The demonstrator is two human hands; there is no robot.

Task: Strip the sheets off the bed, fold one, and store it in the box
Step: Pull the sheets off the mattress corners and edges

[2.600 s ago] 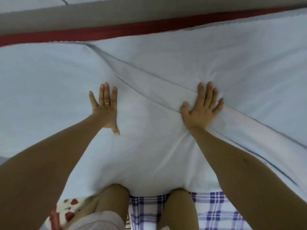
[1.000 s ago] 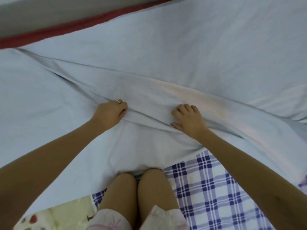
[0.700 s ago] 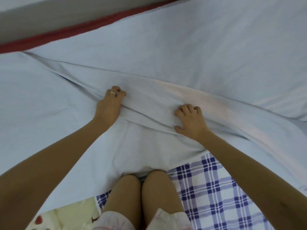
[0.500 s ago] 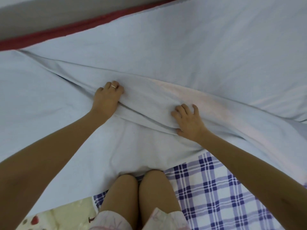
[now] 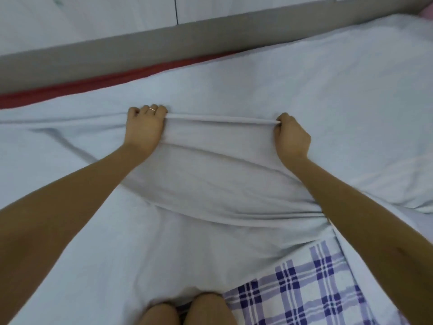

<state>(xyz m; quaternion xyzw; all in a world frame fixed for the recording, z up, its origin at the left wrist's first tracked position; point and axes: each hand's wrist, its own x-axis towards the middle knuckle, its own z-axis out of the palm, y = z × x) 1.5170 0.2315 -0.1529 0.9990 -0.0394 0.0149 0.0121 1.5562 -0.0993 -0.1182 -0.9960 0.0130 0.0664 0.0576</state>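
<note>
1 head-worn wide-angle camera, faced forward and steeply down from above the person's knees (image 5: 208, 308), sat close over the pale blue sheet (image 5: 234, 90), reached the grey strip (image 5: 164, 41) past the bed's far edge

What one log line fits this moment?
step: folding | left hand: grips sheet fold | right hand: grips sheet fold | sheet: taut between hands | checked cloth: showing by knees

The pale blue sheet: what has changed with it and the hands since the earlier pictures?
The left hand and right hand, flat on the pale blue sheet at first, now grip its folded edge and have carried it away from the person, toward the red strip, stretched taut between them. The checked sheet stays exposed at lower right.
</note>
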